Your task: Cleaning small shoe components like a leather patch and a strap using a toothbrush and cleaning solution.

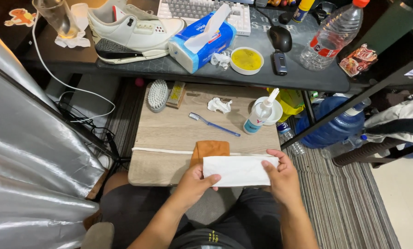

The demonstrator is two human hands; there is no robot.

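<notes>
Both hands hold a folded white tissue flat above the near edge of a low wooden board. My left hand pinches its left end, my right hand its right end. Under the tissue lies an orange-brown cloth and a long white shoelace stretched across the board. A blue toothbrush, a crumpled tissue and a white spray bottle rest further back on the board.
A white scrub brush and a small wooden brush lie at the board's far edge. On the dark desk behind stand a white sneaker, a tissue pack, a round tin of yellow paste, a mouse, a plastic bottle.
</notes>
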